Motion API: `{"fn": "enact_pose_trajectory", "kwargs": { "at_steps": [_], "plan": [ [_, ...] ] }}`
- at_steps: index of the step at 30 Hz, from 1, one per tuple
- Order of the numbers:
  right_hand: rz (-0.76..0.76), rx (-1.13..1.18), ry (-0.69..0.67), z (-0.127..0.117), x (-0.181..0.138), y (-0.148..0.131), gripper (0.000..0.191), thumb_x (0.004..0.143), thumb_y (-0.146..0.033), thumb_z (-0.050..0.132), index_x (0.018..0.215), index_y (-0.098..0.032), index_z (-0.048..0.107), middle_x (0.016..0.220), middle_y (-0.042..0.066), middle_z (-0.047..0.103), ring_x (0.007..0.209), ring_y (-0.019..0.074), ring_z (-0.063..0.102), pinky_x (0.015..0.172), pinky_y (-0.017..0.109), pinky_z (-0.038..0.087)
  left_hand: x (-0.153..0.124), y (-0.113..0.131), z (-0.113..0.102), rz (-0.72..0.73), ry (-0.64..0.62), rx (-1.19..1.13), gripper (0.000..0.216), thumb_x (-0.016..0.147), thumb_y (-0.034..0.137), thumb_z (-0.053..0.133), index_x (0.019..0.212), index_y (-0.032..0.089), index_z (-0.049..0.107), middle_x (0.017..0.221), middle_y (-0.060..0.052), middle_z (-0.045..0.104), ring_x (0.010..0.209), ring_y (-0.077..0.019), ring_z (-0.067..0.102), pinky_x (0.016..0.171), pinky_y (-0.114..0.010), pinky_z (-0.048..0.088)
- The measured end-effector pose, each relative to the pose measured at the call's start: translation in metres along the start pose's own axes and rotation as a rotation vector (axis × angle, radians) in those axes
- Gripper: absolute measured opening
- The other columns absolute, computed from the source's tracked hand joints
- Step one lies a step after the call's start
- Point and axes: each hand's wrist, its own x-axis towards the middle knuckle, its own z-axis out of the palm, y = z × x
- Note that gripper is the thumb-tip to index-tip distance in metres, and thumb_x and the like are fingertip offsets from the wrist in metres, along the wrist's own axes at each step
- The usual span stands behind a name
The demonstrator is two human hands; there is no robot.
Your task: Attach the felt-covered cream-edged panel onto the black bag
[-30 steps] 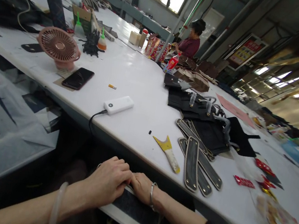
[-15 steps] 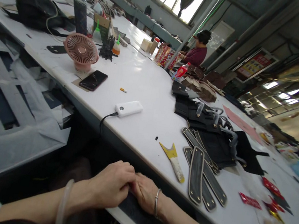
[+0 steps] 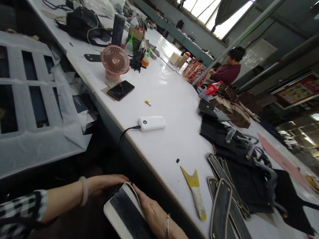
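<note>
A black leather-like piece with cream edging, perhaps a bag, is held tilted below the table's edge, over my lap. My right hand grips along its right side, thumb and fingers pointing toward its far end. At the far left corner, my left hand has hold of it, its fingertips partly hidden behind the piece. On the table near my right hand lies a yellow forked tool with a wrapped handle. Several black straps with pale edges and studs overlap beside it.
On the white table are a white power bank with a cable, a phone, a pink fan and black bags. Pale slotted sheeting spreads at left. A person sits far off.
My hands, formerly together on top of the piece, have parted to its two sides. The piece now stands raised and tilted, showing more of its face. The view has shifted left.
</note>
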Motion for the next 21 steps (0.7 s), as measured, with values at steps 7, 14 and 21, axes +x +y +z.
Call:
{"fn": "enact_pose_trajectory", "kwargs": {
  "at_steps": [7,14,21],
  "plan": [
    [-0.031,0.011,-0.011,0.002,0.012,-0.004,0.065,0.097,-0.062,0.019,0.148,-0.023,0.03,0.15,0.006,0.037,0.139,0.0203,0.033,0.119,0.039,0.019,0.016,0.003,0.007,-0.01,0.065,-0.082,0.05,0.068,0.016,0.06,0.118,0.02,0.056,0.078,-0.001,0.068,0.078,-0.02,0.068,0.068,-0.027,0.052],
    [-0.079,0.034,-0.028,0.003,0.02,-0.008,0.062,0.098,-0.06,0.022,0.147,-0.025,0.033,0.149,0.006,0.041,0.137,0.0207,0.036,0.117,0.039,0.022,0.025,0.003,0.005,-0.011,0.086,-0.019,0.032,0.077,0.012,0.06,0.109,0.016,0.06,0.083,-0.001,0.068,0.077,-0.0182,0.067,0.07,-0.029,0.053],
    [-0.072,0.067,-0.086,0.002,0.031,-0.012,0.06,0.099,-0.058,0.022,0.143,-0.023,0.042,0.145,0.007,0.045,0.136,0.0205,0.037,0.116,0.037,0.023,0.059,-0.005,0.001,0.031,0.092,0.099,0.023,0.091,0.025,0.06,0.111,0.014,0.059,0.112,-0.008,0.063,0.096,-0.0202,0.063,0.083,-0.039,0.053]
  ]
}}
